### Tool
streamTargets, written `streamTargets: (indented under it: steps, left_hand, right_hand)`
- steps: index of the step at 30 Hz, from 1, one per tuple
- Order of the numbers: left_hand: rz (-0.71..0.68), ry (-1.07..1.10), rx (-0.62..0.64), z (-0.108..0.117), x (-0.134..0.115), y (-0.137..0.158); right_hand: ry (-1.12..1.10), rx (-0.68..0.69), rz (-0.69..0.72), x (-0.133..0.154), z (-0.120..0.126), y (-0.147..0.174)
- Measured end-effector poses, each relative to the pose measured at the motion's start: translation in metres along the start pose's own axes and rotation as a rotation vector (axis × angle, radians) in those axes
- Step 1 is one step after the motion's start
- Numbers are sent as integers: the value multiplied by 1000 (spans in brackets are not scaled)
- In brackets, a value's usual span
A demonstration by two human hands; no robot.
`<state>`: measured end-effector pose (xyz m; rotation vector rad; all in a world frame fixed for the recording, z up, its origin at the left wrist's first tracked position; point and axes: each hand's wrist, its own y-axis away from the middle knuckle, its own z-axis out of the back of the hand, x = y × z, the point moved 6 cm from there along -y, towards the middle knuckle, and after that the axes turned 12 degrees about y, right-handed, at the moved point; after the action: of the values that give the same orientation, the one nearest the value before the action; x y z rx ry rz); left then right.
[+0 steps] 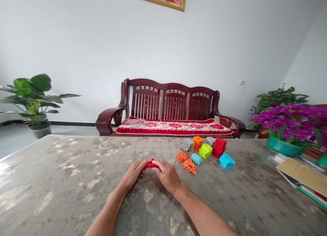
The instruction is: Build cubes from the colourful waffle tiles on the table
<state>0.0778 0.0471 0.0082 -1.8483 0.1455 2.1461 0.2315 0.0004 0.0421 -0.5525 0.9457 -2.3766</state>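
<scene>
Between both hands is a red toothed foam puzzle piece (151, 164), partly covered by the fingers. My left hand (135, 172) is closed on its left side, thumb along the top. From the right, my right hand (167, 174) pinches the same piece with thumb and fingers. To the right of my hands lie loose orange pieces (189, 166) and a light blue piece (196, 159). Behind them stand blocks of the same toothed kind: grey (187, 145), orange (198, 143), lime green (205, 151), red (219, 147) and bright blue (227, 160).
The hands rest over a table (76, 195) with a patterned, glossy cover. At the right edge are a pot of purple flowers (293, 121) and a stack of papers and books (304, 174). A wooden bench (173, 99) stands beyond the table, with a potted plant (38, 99) at left.
</scene>
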Motion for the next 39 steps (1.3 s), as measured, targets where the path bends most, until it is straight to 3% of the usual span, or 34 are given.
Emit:
streamTargets:
  steps: [4, 7, 12, 15, 17, 20, 22, 25, 30, 36, 39]
  left_hand:
    - [16, -14, 10, -3, 6, -2]
    - [44, -44, 25, -6, 12, -5]
    - [24, -107, 26, -8, 17, -9]
    - [20, -121, 30, -8, 18, -9]
    - [21, -133, 29, -8, 18, -8]
    - [27, -152, 16, -8, 16, -7]
    - [26, -164, 7, -8, 13, -7]
    - [22, -178, 7, -8, 9, -6]
    - [29, -187, 11, -7, 8, -5]
    - [24, -187, 1, -7, 9, -5]
    - [24, -191, -1, -8, 8, -5]
  right_hand:
    - [-27, -67, -106, -20, 37, -1]
    - [1, -177, -294, -62, 76, 10]
    - [195, -310, -580, -145, 142, 64]
    - [373, -291, -691, -178, 166, 104]
    - [498, -227, -749, -189, 171, 126]
    - [612, -6, -801, -196, 162, 144]
    - [650, 128, -833, -197, 155, 148]
    - [674, 224, -847, -192, 149, 144]
    - [693, 292, -843, -185, 149, 138]
    - [763, 194, -842, -186, 157, 139]
    - [828, 208, -795, -190, 154, 139]
